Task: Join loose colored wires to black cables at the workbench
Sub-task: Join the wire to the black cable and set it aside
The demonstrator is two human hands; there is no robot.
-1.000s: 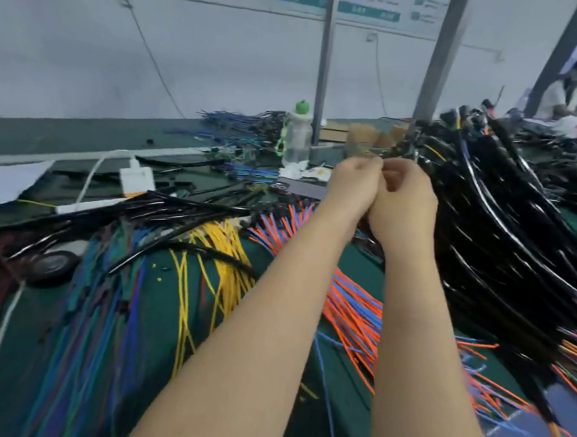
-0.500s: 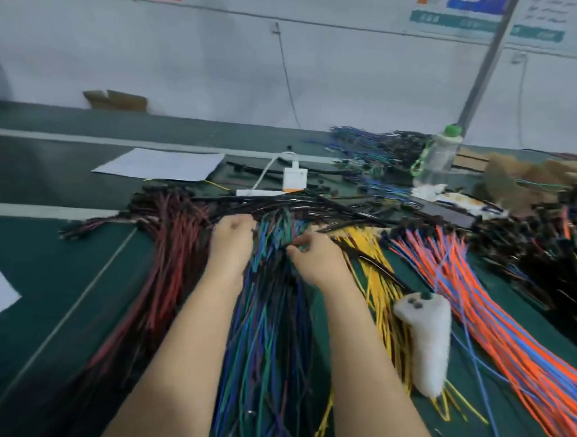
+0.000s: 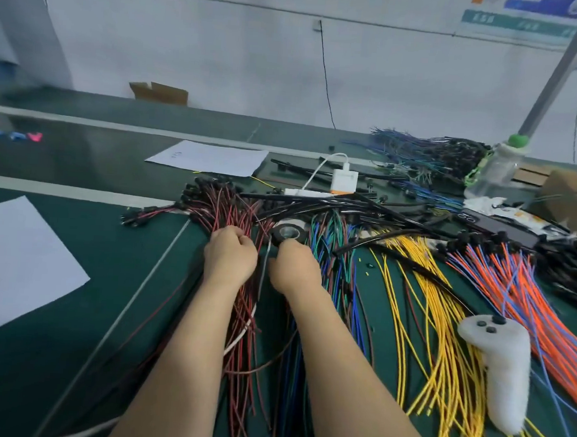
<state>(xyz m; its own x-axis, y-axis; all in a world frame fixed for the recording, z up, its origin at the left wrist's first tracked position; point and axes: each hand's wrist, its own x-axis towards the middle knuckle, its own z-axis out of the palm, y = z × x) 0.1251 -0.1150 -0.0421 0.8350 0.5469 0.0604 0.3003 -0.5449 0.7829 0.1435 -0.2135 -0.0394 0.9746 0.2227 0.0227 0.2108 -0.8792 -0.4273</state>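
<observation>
My left hand (image 3: 230, 257) lies curled on the bundle of dark red wires (image 3: 227, 207), its fingertips pinching some strands. My right hand (image 3: 294, 267) is curled just right of it and pinches a thin grey wire (image 3: 262, 277) that runs down between both hands. A black tape roll (image 3: 286, 233) lies right above the right hand's knuckles. Blue and green wires (image 3: 333, 241) fan out right of that hand, then yellow wires (image 3: 436, 312) and orange wires (image 3: 525, 293). Black cables (image 3: 342, 204) cross the far ends of the bundles.
A white fuzzy-covered controller (image 3: 497, 373) rests on the yellow wires at right. White paper sheets (image 3: 17, 262) (image 3: 213, 158) lie on the green bench at left and behind. A white charger (image 3: 343, 179), a bottle (image 3: 496, 167) and a phone (image 3: 502, 228) stand at the back right.
The view swung left from the black cable pile. Both hands came down from there, passed the blue-green bundle and now work at the red wires beside the tape roll.
</observation>
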